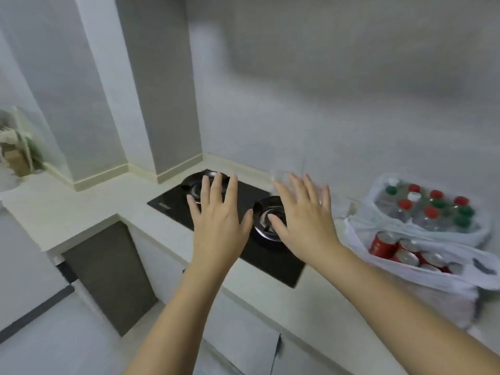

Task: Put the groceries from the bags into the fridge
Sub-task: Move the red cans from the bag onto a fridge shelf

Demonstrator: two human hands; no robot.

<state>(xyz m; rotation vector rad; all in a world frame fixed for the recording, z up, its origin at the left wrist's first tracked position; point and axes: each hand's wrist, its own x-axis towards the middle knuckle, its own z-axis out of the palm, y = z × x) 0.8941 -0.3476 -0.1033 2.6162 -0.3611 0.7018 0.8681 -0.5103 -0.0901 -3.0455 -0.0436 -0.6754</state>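
Both hands hover over the hob (273,269), left hand (216,215) and right hand (307,223) spread wide and flat, holding nothing. Just right of the hob two plastic bags sit full on the counter (81,207), the farther bag (377,189) packed with capped bottles (431,212), the nearer bag (422,278) with red cans (381,244). No fridge in sight, so I'd say it's barely begun, with everything left to carry.

Stove (173,205) set in counter (67,204); right of it two bags, bottles bag (384,196) behind cans bag (443,277). Both hands above stove, left hand (217,216) beside right hand (305,221).
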